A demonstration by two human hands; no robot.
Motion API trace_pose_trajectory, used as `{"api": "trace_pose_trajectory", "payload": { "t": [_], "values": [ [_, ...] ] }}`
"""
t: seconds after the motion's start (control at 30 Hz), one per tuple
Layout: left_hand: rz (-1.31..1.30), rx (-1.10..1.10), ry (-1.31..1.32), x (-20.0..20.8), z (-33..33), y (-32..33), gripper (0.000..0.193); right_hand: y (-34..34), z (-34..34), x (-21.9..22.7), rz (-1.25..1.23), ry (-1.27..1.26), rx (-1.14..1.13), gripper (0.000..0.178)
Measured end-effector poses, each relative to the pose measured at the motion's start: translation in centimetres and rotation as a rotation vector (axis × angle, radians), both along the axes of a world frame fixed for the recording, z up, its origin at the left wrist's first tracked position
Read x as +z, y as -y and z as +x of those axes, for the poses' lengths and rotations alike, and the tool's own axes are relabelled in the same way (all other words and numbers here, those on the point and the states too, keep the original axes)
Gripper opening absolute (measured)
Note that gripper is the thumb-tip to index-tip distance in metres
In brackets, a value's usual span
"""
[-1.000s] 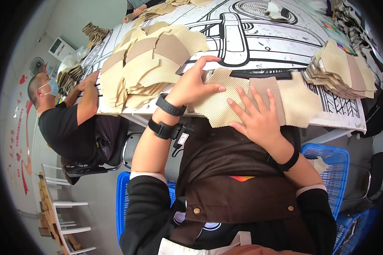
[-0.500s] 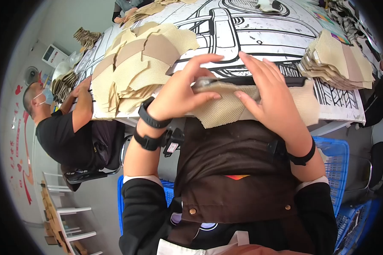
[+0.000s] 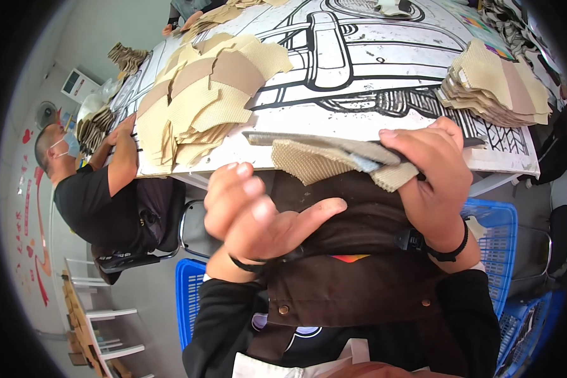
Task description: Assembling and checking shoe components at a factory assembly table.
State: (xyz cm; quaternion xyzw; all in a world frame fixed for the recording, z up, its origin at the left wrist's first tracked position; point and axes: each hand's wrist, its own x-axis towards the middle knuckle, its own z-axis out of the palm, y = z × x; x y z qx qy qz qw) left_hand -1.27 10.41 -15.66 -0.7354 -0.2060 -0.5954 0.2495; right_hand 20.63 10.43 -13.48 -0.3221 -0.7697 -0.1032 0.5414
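Over the table's near edge, my right hand [image 3: 436, 167] grips a beige mesh fabric piece [image 3: 312, 160] by its right end, thumb below and fingers on top. The piece is folded, showing a grey backing and a dark strip along its far side. A small pale bluish patch shows at the fold near my fingers. My left hand [image 3: 258, 211] is off the fabric, nearer to me and lower left, palm up. Its fingers are loosely bent, the thumb stands apart, and nothing is held.
On the white table [image 3: 359, 129] with black line drawings, a large beige fabric pile [image 3: 192, 104] lies left and a smaller stack [image 3: 501, 85] right. A person [image 3: 94, 183] sits at left; another person's hand shows at the far edge. Blue baskets [image 3: 494, 246] flank my lap.
My left hand has let go of the fabric and drawn back toward me, turning palm up. My right hand has shifted to the piece's right end; the fabric now shows its grey backing.
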Motion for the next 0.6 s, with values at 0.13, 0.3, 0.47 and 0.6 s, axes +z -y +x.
{"api": "trace_pose_trajectory", "payload": {
  "t": [0.13,0.3,0.47,0.6],
  "values": [
    [-0.528,-0.032,0.239,-2.3,1.1,-0.5,0.083,-1.8,-0.1,1.1,-0.152,-0.04,0.046,0.024],
    [-0.815,-0.152,0.576,-5.4,2.3,-5.9,0.068,-7.3,-0.7,-1.8,-0.21,-0.048,-0.104,0.035],
    [-1.006,0.003,0.283,-8.5,0.0,-8.5,0.054,-6.3,-0.3,-6.0,-0.462,0.306,-0.09,0.039],
    [-1.187,-0.113,0.44,-7.4,-0.1,-8.8,0.041,-6.0,0.4,-7.9,-0.493,0.389,-0.041,0.035]
  ]
}}
